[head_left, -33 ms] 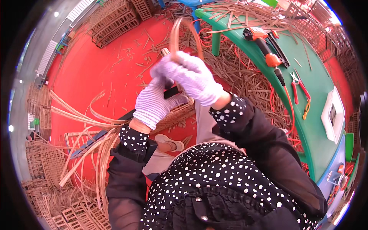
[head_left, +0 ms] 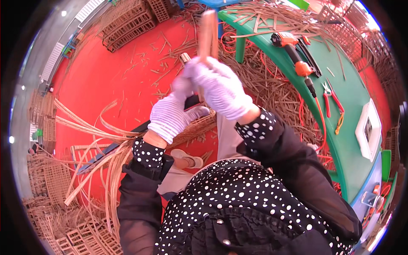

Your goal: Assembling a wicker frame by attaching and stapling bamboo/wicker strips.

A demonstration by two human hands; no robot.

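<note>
Black polka-dot cloth (head_left: 229,182) is nearest me, 6 o'clock. From my remote seat, L hand (head_left: 170,114) is approx. 10 o'clock of ctr, thumb by a dark block (head_left: 193,102); fingertips hidden, so can't tell its grip. R hand (head_left: 223,87), 1 o'clock, is closed round a brown strip (head_left: 207,36), blurred, pointing to 12. Woven piece (head_left: 197,126) is at ctr, just under L hand. Looks part-done to me: some weave formed, but loose strips (head_left: 114,165) fan toward 8, prob. left to work in. Farther: nail gun (head_left: 293,55) at 2 & red-handled snips (head_left: 332,100) nearer 3, both on green table (head_left: 352,85); stacked crates (head_left: 127,25) at 11.
</note>
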